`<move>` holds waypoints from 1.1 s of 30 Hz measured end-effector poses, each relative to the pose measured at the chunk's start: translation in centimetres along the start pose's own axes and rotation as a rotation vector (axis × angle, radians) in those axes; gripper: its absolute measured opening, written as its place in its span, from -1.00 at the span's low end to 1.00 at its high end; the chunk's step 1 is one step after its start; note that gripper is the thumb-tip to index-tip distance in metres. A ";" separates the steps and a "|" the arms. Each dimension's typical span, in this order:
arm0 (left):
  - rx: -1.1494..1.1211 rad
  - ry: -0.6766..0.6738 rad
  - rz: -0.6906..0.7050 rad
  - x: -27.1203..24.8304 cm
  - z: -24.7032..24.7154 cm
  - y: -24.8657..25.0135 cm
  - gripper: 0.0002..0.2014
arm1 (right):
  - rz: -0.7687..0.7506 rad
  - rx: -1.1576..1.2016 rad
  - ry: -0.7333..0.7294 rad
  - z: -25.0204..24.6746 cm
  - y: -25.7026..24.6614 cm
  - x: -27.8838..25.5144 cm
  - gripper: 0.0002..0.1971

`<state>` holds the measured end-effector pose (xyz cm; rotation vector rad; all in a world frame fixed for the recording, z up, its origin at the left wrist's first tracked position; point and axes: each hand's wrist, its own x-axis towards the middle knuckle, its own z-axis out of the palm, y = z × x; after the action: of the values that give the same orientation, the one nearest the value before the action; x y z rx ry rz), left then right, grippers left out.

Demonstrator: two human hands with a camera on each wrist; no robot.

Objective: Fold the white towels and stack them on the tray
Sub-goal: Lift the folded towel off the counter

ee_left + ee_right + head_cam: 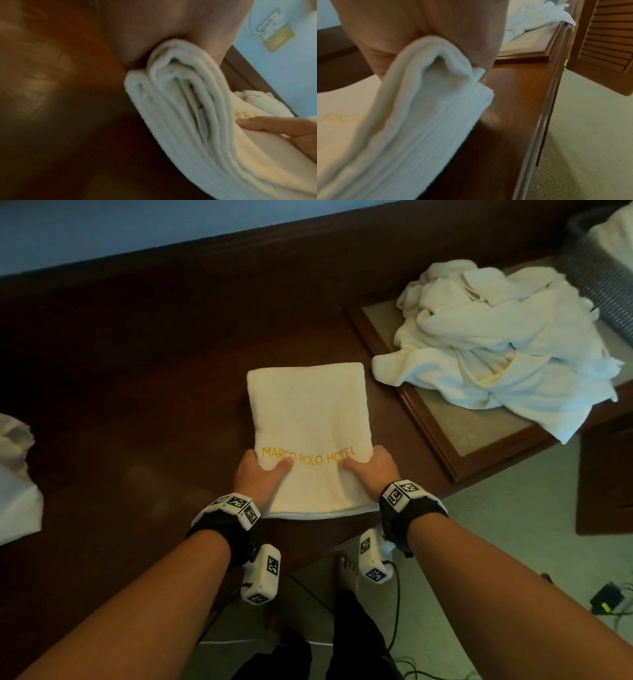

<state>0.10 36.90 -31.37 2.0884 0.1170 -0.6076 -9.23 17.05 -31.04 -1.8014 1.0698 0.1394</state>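
A folded white towel (308, 419) with gold "MARCO POLO HOTEL" lettering lies on the dark wooden table (137, 371). My left hand (262, 474) grips its near left edge, thumb on top and fingers underneath. My right hand (368, 470) grips the near right edge the same way. The left wrist view shows the towel's layered edge (180, 108) pinched in my palm, with the right thumb (267, 124) on top. The right wrist view shows the other folded edge (428, 94) in my right hand. The wooden tray (428, 426) sits to the right.
A heap of unfolded white towels (496, 337) covers most of the tray. More white cloth (17, 474) lies at the table's left edge. A grey woven basket (596, 275) stands at the far right. The table's front edge (544, 108) borders green carpet, with cables on it.
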 end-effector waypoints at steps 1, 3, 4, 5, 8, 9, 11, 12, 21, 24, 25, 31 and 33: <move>-0.017 0.005 0.020 -0.3 -0.2 0.6 -0.62 | -0.023 -0.009 0.020 -0.4 -0.4 -0.5 -0.51; -0.036 0.006 0.065 -0.9 -0.6 2.1 -0.61 | -0.077 -0.023 0.034 -1.7 -1.2 -1.3 -0.53; -0.030 -0.001 0.086 -1.1 -0.8 2.9 -0.61 | -0.101 -0.027 0.035 -2.5 -1.7 -1.8 -0.56; -0.021 -0.007 0.111 -1.5 -1.0 4.0 -0.60 | -0.121 -0.026 0.042 -3.4 -2.2 -2.1 -0.58; -0.006 -0.019 0.184 -2.7 -0.8 7.9 -0.60 | -0.178 -0.014 0.074 -7.0 -3.7 -3.1 -0.58; -0.010 -0.027 0.210 -3.3 -0.4 9.4 -0.60 | -0.196 -0.004 0.088 -8.4 -4.2 -3.3 -0.57; -0.011 -0.041 0.266 -4.5 0.9 12.3 -0.58 | -0.226 0.036 0.120 -11.5 -4.6 -3.5 -0.54; -0.007 -0.047 0.291 -5.1 1.8 13.8 -0.58 | -0.235 0.055 0.131 -13.2 -4.7 -3.6 -0.53; -0.057 -0.089 0.437 -12.3 16.4 26.7 -0.64 | -0.305 0.052 0.248 -34.1 -1.2 -2.5 -0.49; -0.081 -0.123 0.475 -15.0 22.2 30.7 -0.63 | -0.302 0.055 0.268 -41.4 0.7 -2.2 -0.50; -0.101 -0.133 0.488 -15.8 23.9 31.9 -0.63 | -0.297 0.054 0.276 -43.6 1.4 -2.1 -0.49; -0.100 -0.184 0.537 -18.9 32.5 38.1 -0.62 | -0.284 0.063 0.383 -53.4 4.6 -1.9 -0.50; -0.091 -0.215 0.557 -19.6 34.6 40.2 -0.60 | -0.279 0.073 0.424 -56.0 5.4 -1.8 -0.48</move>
<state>-17.61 -11.06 -7.06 1.8378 -0.5328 -0.4654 -34.03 -26.78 -5.91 -1.9386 1.0794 -0.4624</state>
